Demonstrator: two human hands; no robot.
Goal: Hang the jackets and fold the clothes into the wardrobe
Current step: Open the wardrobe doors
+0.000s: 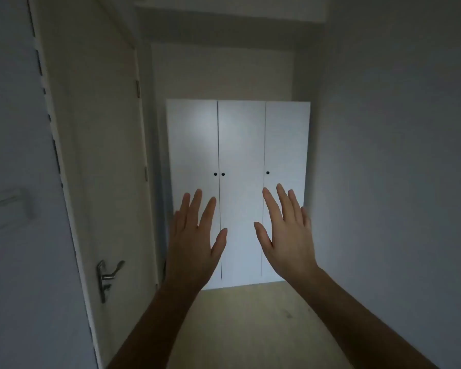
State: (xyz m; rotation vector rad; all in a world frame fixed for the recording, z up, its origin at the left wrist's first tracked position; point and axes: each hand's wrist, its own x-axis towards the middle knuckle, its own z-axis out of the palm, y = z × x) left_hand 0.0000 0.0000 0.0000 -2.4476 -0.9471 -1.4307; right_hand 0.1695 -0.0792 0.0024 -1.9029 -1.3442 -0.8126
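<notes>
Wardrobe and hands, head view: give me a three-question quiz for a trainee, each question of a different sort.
1. True or false: the wardrobe stands fully closed.
2. How many dark knobs show on its front? A) two B) three C) five
3. Fill in: the left hand and the right hand, raised with fingers straight and spread, hold ____.
Key: 1 true. 2 B. 3 nothing.
</notes>
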